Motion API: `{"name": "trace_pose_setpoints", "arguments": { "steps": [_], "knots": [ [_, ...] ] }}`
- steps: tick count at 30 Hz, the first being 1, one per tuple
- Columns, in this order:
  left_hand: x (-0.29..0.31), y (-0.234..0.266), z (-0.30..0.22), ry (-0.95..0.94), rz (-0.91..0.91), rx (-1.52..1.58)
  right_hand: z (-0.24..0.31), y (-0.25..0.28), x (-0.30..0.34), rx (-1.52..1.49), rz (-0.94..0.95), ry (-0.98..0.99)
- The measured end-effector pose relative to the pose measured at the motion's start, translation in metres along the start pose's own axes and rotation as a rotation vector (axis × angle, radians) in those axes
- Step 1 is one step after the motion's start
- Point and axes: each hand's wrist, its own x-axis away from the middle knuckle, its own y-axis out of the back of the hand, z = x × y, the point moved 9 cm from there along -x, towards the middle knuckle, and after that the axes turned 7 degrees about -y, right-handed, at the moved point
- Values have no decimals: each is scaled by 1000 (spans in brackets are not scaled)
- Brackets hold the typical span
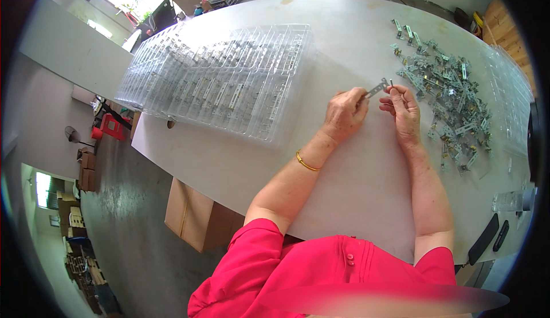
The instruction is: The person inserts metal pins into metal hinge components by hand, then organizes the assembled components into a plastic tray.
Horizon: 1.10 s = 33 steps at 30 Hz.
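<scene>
Between the finger and thumb of my left hand (345, 114) is a flat metal bracket (376, 89) with holes along it, tilted up to the right. My right hand (405, 114) is close beside the bracket's far end, its thumb and forefinger pinched on a small thin metal pin (391, 82). Whether the pin touches the bracket I cannot tell. To the right of my right hand lies a loose heap of metal fittings (452, 100), some with brass-coloured bits. Clear plastic trays (275, 132), stacked and filled with rows of similar metal parts, stand to my left.
All of this rests on a large white table (344, 186). More clear plastic trays (507, 97) lie at its right edge, with a clear bottle (511, 200) and a dark phone-like slab (484, 239) nearer me. A cardboard box (197, 218) stands below the table's left edge.
</scene>
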Motion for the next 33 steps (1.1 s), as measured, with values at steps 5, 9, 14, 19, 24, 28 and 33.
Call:
{"name": "trace_pose_setpoints", "arguments": {
  "steps": [5, 9, 14, 19, 24, 28, 33],
  "knots": [
    [4, 6, 30, 439, -76, 265, 1, 9, -3, -116, -23, 39],
    [-8, 18, 22, 603, -46, 440, -6, 12, -8, -55, 4, 34],
    [-32, 68, 29, 571, 11, 368, -5, 3, -6, -9, 44, 31],
    [-53, 145, 70, 533, 54, 33, 0, 1, -2, 23, 46, 23],
    [-59, 229, 125, 594, -70, -134, 2, -4, -1, 13, 66, 3],
    [-65, 261, 144, 607, -77, -462, 0, -4, -2, 24, 88, -5],
    [-71, 256, 161, 650, 44, -645, 1, -5, -1, 50, 93, -16]
  ]
}}
